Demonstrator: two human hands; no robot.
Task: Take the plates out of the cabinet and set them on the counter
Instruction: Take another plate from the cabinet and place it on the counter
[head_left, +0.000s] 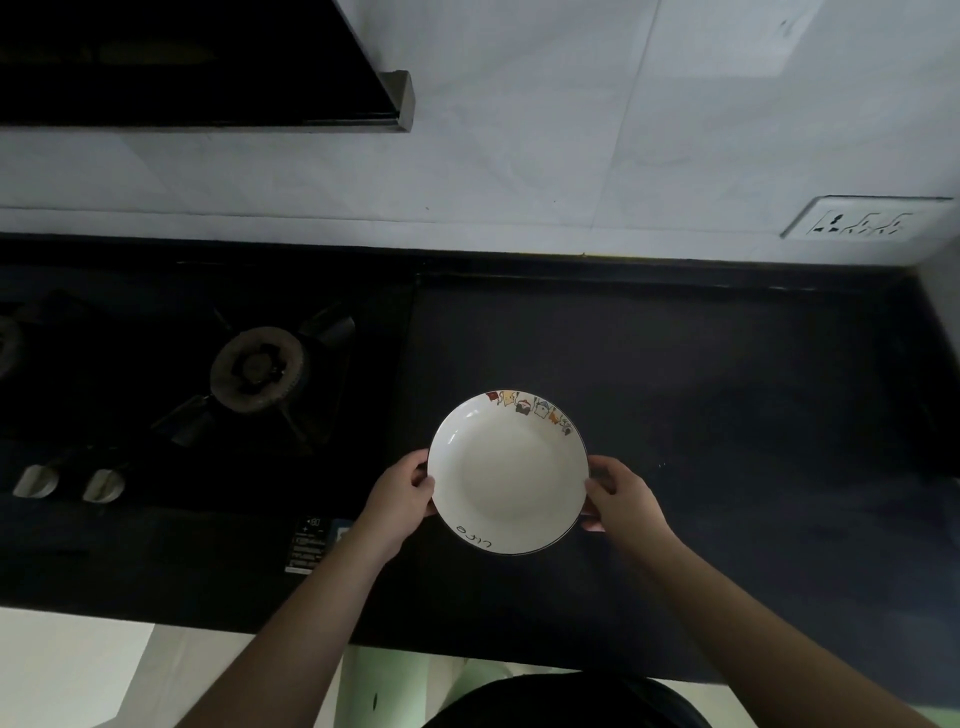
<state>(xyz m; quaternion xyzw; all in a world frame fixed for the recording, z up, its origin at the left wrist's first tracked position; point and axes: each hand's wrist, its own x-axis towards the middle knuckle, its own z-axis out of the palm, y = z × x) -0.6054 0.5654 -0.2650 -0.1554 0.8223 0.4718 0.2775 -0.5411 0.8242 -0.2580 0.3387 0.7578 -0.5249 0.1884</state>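
Plate (508, 472): white, small drawings on its far rim, middle of the frame, over the dark counter (727, 415).
Left hand (402, 499): fingers curled on the plate's left edge.
Right hand (621, 496): fingers curled on its right edge.
Stove (156, 395): left of the plate.
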